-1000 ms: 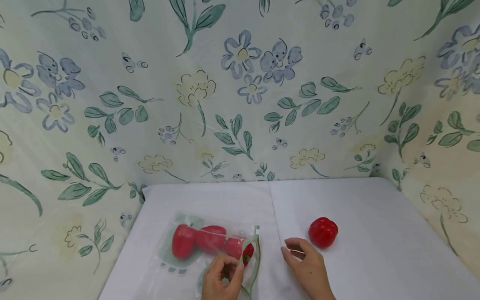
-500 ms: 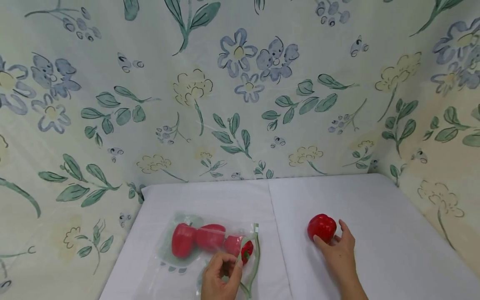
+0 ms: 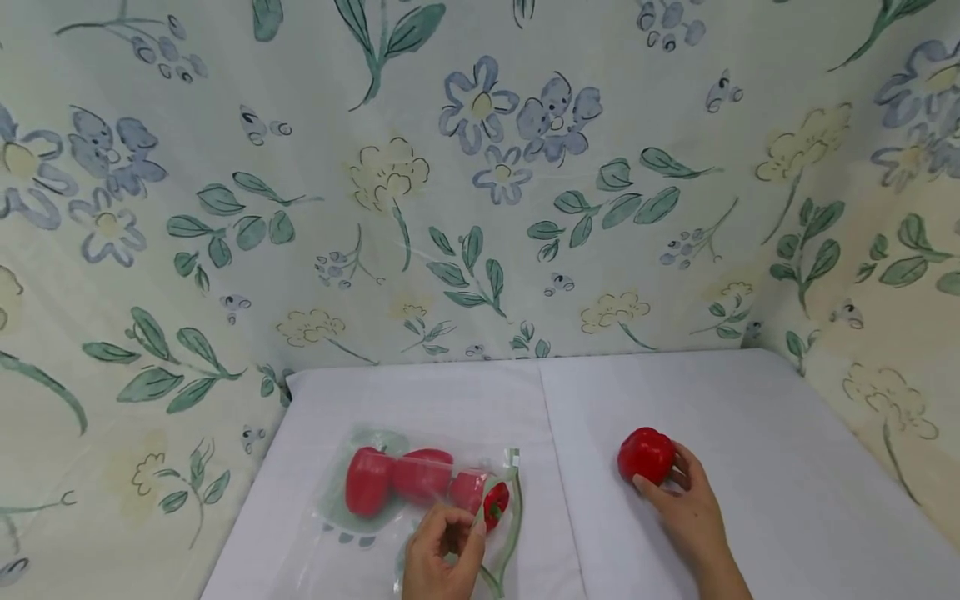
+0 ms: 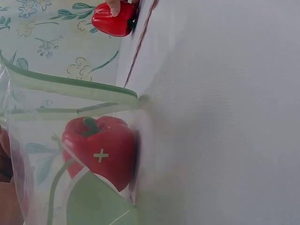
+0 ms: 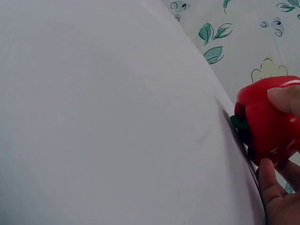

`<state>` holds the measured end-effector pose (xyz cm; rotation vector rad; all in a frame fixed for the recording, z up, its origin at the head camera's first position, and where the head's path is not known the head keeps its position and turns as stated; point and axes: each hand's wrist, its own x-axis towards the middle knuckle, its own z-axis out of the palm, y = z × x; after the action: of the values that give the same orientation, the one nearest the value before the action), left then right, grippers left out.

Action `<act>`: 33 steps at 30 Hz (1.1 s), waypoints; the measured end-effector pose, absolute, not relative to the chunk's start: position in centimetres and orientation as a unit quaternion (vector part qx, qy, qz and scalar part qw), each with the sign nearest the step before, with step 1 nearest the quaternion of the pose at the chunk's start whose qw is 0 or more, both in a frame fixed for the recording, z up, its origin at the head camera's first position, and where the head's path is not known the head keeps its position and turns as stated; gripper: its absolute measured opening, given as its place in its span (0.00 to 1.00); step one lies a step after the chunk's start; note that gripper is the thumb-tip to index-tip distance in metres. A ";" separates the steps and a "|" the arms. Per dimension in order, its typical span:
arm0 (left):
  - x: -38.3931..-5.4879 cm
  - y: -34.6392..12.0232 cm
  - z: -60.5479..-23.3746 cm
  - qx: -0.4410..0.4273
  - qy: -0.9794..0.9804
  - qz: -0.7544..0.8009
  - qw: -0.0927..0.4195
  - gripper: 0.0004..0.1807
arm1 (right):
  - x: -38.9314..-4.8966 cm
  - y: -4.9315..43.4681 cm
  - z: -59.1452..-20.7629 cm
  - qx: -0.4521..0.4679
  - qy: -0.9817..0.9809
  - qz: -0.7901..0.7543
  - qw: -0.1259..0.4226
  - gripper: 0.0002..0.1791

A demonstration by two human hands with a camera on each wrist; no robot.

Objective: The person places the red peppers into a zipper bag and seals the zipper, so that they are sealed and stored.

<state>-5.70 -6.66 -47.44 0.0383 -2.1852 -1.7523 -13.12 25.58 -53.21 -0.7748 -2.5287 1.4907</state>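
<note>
A clear zip bag (image 3: 341, 533) with a green zip strip lies on the left of the table, holding red bell peppers (image 3: 422, 477). My left hand (image 3: 442, 554) pinches the bag's upper edge near its open mouth. Just inside that mouth, in the left wrist view, one bell pepper (image 4: 105, 150) shows its green stem. Over on the right, my right hand (image 3: 686, 508) grips a loose red bell pepper (image 3: 645, 455), thumb on one side and fingers on the other. In the right wrist view this loose pepper (image 5: 269, 122) is at or close to the table surface.
A white cloth covers the table (image 3: 600, 392), with a seam line running between the bag and the loose pepper. Behind and beside it hangs a flower-patterned curtain (image 3: 480, 250).
My right hand has moved right from beside the bag's mouth to the loose bell pepper and taken hold of it. My left hand has stayed on the bag's edge.
</note>
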 end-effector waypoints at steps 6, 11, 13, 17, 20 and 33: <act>-5.7 -6.6 -47.0 0.039 -0.779 -0.611 0.138 0.08 | -12.8 25.7 -53.1 -0.274 -0.810 0.515 0.062 0.61; -5.5 -6.5 -47.4 0.012 -0.767 -0.617 0.174 0.08 | -12.6 26.0 -53.1 -0.288 -0.797 0.527 0.062 0.60; -5.5 -6.5 -47.3 0.014 -0.766 -0.620 0.168 0.08 | -12.3 26.0 -52.9 -0.288 -0.798 0.524 0.066 0.60; -5.5 -6.6 -47.2 0.014 -0.766 -0.621 0.164 0.08 | -11.5 25.3 -51.9 -0.267 -0.808 0.521 0.062 0.62; -5.6 -6.7 -47.3 0.013 -0.770 -0.616 0.166 0.08 | -11.0 24.3 -50.9 -0.242 -0.817 0.522 0.047 0.63; -5.6 -6.8 -47.3 0.018 -0.782 -0.602 0.160 0.09 | -9.6 20.1 -48.7 -0.154 -0.837 0.523 -0.054 0.60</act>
<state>-5.56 -6.77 -47.26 0.0512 -2.2352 -1.7206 -9.60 20.08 -48.73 -0.5022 -2.7230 1.7006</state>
